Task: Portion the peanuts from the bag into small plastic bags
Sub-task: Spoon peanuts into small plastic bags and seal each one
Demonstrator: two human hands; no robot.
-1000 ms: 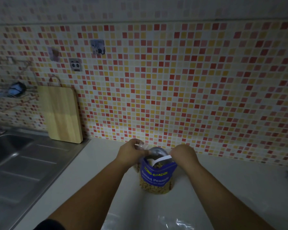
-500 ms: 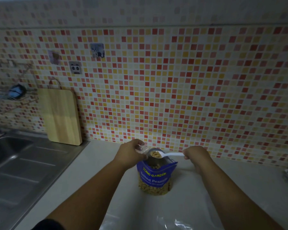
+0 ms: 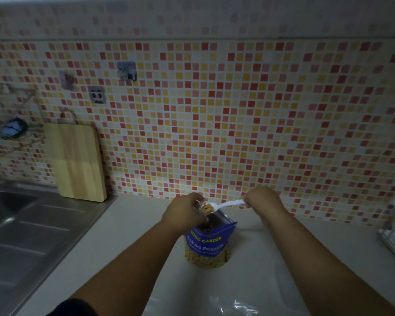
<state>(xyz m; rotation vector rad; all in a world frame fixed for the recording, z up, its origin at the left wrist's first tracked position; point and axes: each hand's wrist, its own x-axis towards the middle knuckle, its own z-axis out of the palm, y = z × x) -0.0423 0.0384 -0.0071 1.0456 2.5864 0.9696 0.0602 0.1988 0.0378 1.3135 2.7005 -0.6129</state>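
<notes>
Here, a white plastic spoon (image 3: pixel 230 203) heaped with peanuts (image 3: pixel 207 208) was gripped in the curled right hand (image 3: pixel 263 200) above the open Tong Garden peanut bag (image 3: pixel 206 245), which stood on the countertop (image 3: pixel 128 236) toward its back edge. What appeared to be a small clear bag (image 3: pixel 199 202) was pinched by the left hand (image 3: pixel 184 213) just beside the spoon's bowl; its mouth could hardly be made out. Peanuts could be spilled if the spoon were tipped before that limp mouth was held wide, and the peanut bag could be knocked by the left wrist.
</notes>
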